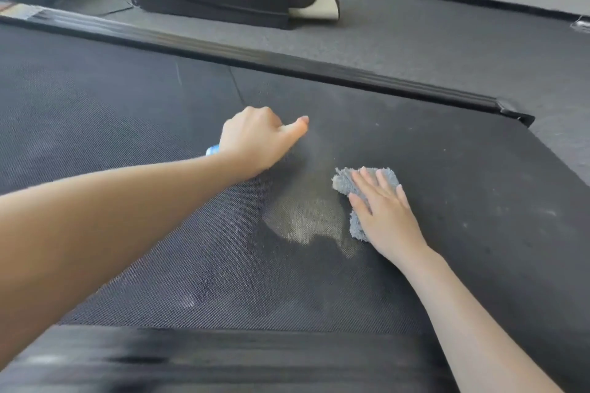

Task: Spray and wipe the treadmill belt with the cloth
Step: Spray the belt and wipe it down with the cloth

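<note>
**Wiped Into Fresh Spray, Palm Flat**

Found the treadmill belt [127, 124] filling nearly the whole view, dark and mesh-textured. Noted 1 side rail [287, 64] along the far edge and 1 blurred rail [223, 357] along the near edge. Judged the job only partly done, having spotted pale dust specks [526, 210] on the right stretch of the belt, well apart from any damp.

Saw 2 bare arms reaching in from the near side. Saw the left hand [255, 140] closed in a fist around the spray bottle [212, 149] over the middle of the belt, with 1 fingertip poking out to the right. Could not tell whether on a trigger or not. Made out only a blue-and-white sliver of the bottle at the wrist side.

Saw the right hand [386, 210] laid open, fingers slightly spread, palm down on the grey cloth [354, 182]. Found the cloth pinned to the belt right of centre. Found the wet patch [303, 217] shining just left of the cloth, touching its near-left corner.

Took the step in hand to be wiping through the wet.
- Called for an even, flat palm, so as to drag the whole cloth rather than 1 bunched corner.
- Favoured long overlapping strokes leftward across the patch before any drying.
- Favoured working out toward the dusty right side after that.
- Advised aiming the nozzle away from the wiping hand.
- Advised sparing bursts, to avoid pooling in the mesh.
</note>
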